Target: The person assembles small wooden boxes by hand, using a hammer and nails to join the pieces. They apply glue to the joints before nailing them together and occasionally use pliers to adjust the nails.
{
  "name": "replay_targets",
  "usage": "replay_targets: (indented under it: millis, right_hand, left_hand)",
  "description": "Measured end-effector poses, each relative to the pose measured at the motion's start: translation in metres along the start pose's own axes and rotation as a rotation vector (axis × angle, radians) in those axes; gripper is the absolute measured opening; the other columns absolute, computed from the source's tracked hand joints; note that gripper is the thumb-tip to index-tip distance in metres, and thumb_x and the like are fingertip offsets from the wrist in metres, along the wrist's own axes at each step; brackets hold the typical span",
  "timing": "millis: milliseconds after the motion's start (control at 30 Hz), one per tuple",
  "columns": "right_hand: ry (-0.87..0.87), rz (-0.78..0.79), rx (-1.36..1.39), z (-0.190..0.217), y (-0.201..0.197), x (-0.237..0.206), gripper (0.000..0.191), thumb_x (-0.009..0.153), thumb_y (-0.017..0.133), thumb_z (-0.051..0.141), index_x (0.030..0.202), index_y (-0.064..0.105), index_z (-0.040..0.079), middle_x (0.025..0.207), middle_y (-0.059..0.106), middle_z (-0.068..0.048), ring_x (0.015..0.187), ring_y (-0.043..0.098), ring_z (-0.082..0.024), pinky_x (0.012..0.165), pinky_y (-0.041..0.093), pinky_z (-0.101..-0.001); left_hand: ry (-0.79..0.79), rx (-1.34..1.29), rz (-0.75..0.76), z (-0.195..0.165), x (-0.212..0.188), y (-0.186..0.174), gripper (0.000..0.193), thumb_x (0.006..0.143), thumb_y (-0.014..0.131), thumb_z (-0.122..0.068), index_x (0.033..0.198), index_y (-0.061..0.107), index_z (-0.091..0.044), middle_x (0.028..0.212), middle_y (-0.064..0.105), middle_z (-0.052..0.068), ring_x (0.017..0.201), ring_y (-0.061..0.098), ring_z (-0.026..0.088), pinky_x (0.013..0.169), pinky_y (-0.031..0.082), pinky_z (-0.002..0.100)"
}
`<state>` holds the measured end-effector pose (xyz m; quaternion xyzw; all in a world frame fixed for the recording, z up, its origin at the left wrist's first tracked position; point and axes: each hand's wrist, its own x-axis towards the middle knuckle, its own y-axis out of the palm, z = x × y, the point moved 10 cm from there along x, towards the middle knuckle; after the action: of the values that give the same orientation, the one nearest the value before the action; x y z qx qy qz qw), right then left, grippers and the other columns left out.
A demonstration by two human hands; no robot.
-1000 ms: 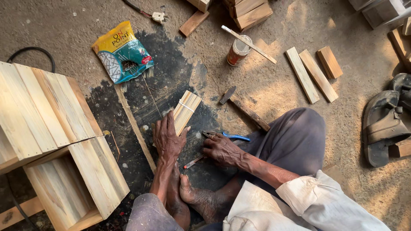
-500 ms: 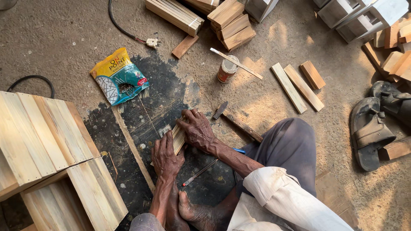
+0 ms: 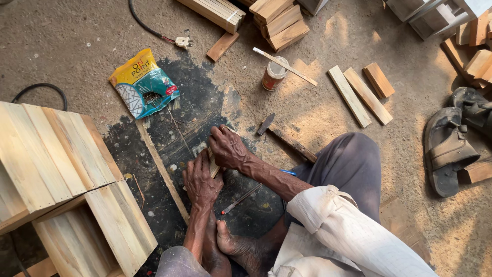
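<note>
Head view: I see my left hand [image 3: 201, 180] and right hand [image 3: 228, 149] closed around the small pale wooden block [image 3: 213, 163], pressed between both palms.

A floor-level woodworking workshop: a hammer [image 3: 287, 137] right of the right hand [image 3: 229, 149], wooden crates [image 3: 61, 174] left, cut slats [image 3: 361, 92] beyond.

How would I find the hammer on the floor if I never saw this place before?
Start at the big black stain on the concrete floor. Just past its right edge, beside the person's right hand, lies the hammer. It has a dark metal head and a long brown handle pointing at the person's knee, unlike the pale flat wood strips farther right.
</note>
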<state>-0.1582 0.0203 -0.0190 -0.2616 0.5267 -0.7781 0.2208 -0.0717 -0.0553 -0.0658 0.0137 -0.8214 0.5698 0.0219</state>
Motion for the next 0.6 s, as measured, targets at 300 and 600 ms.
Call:
replay_targets:
  millis: [300, 600]
  right_hand:
    - [-0.003, -0.049, 0.200, 0.001, -0.049, -0.021, 0.041, 0.074, 0.077, 0.009, 0.114, 0.073, 0.002, 0.126, 0.065, -0.019, 0.112, 0.060, -0.037, 0.094, 0.053, -0.0450]
    - [0.009, -0.103, 0.063, 0.003, -0.038, -0.019, 0.032, 0.069, 0.076, 0.004, 0.101, 0.074, 0.004, 0.112, 0.068, -0.016, 0.108, 0.061, -0.037, 0.089, 0.055, -0.0481]
  left_hand:
    - [0.004, 0.005, 0.052, -0.014, 0.001, -0.012, 0.084, 0.075, 0.080, -0.016, 0.152, 0.048, -0.005, 0.143, 0.056, 0.008, 0.113, 0.052, 0.029, 0.094, 0.044, 0.047]
    - [0.019, -0.120, -0.038, -0.024, 0.003, -0.036, 0.086, 0.072, 0.075, -0.016, 0.151, 0.045, -0.002, 0.137, 0.056, 0.010, 0.112, 0.052, 0.030, 0.093, 0.043, 0.047]
